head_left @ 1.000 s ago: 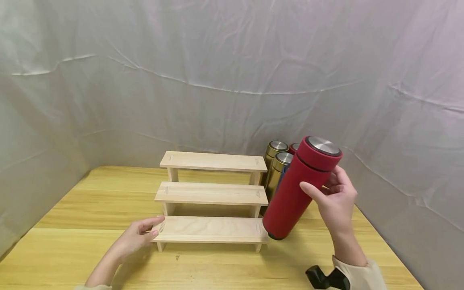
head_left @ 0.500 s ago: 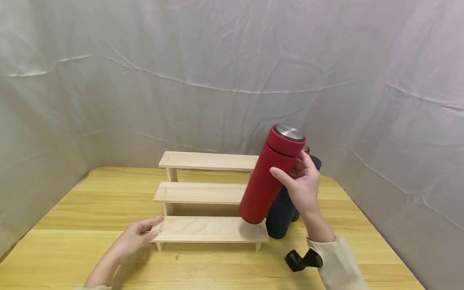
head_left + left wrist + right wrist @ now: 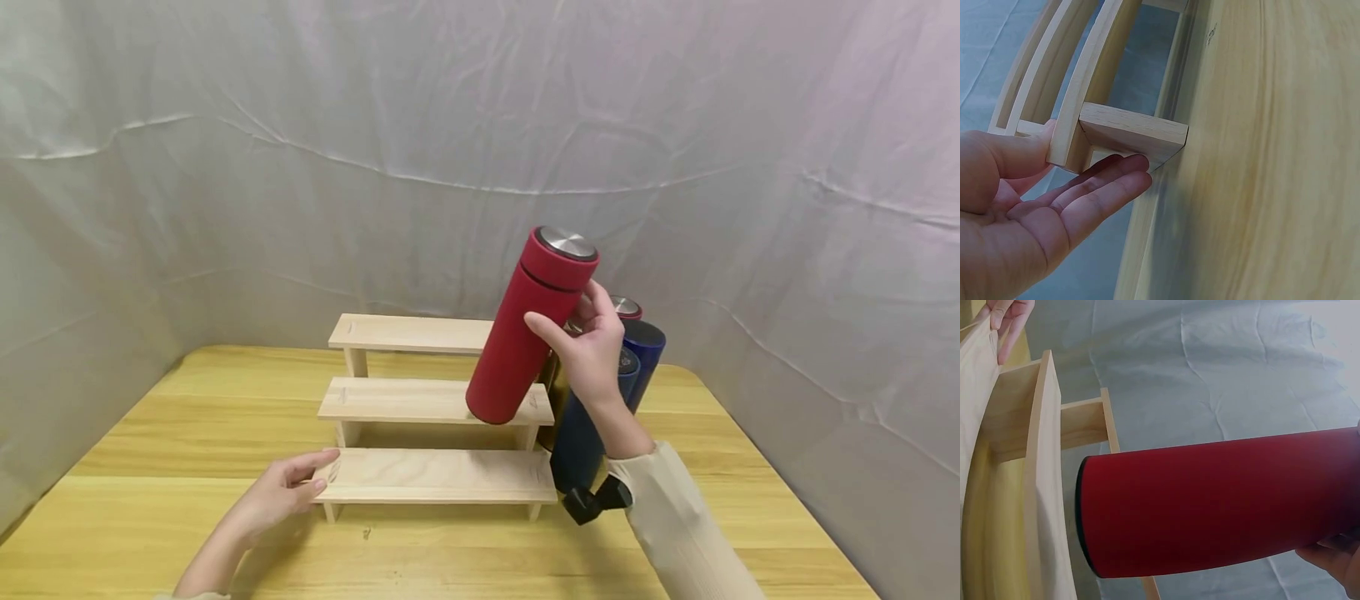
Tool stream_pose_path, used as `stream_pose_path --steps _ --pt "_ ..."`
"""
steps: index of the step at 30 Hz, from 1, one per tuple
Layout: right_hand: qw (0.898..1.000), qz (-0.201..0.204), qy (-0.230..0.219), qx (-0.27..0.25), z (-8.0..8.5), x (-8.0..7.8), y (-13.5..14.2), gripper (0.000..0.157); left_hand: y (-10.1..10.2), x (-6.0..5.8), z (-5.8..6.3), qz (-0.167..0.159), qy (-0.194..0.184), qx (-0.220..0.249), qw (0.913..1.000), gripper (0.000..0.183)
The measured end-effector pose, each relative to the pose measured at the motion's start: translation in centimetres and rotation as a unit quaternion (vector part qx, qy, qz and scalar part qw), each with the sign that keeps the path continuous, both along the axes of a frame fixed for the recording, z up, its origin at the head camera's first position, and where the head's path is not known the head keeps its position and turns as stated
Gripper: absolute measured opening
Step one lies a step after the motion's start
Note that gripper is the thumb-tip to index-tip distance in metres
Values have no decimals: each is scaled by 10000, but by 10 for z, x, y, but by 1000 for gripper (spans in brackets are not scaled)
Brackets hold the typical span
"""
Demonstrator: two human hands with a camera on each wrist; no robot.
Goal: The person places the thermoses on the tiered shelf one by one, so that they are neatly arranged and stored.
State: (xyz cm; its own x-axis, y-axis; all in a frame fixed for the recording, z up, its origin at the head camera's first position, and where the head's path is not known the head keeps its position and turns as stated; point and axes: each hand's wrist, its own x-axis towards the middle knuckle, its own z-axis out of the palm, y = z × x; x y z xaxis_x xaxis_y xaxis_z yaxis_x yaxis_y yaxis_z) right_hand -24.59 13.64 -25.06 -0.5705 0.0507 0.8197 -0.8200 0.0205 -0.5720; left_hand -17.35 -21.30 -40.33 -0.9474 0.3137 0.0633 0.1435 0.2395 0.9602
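Observation:
My right hand (image 3: 592,346) grips a red thermos (image 3: 525,333) with a steel-topped lid around its upper part. The flask leans, lid to the right, and its base overlaps the right part of the middle step in the head view. In the right wrist view the flask's dark-rimmed base (image 3: 1082,515) points toward the steps. A three-step wooden display stand (image 3: 435,475) stands on the table. At the left end of its lowest step, my left hand (image 3: 281,492) holds the board, thumb on top and fingers beneath by the leg (image 3: 1132,128).
Right of the stand, partly behind my right arm, stand a dark blue thermos (image 3: 577,446), a brighter blue one (image 3: 647,346) and another red one (image 3: 626,308). A gold flask (image 3: 551,408) shows partly. Grey cloth (image 3: 450,167) hangs behind the wooden table (image 3: 420,558).
My right hand has carried the red thermos leftward and up, from beside the stand to over its middle step. The left hand has stayed at the lowest step.

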Motion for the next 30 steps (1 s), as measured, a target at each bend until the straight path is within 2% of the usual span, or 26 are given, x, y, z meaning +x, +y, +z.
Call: stream_pose_path --steps 2,9,24,30 --pt "9999 -112 -79 46 9 5 -7 54 0 0 0 10 -33 14 10000 48" --pt "9999 -110 -66 -4 22 4 -19 51 2 0 0 16 -69 26 10000 48" --pt "9999 41 138 -59 29 -20 -42 56 2 0 1 26 -55 10 10000 49" --pt "9999 17 5 -143 37 -27 -51 59 2 0 0 48 -141 12 9999 49"
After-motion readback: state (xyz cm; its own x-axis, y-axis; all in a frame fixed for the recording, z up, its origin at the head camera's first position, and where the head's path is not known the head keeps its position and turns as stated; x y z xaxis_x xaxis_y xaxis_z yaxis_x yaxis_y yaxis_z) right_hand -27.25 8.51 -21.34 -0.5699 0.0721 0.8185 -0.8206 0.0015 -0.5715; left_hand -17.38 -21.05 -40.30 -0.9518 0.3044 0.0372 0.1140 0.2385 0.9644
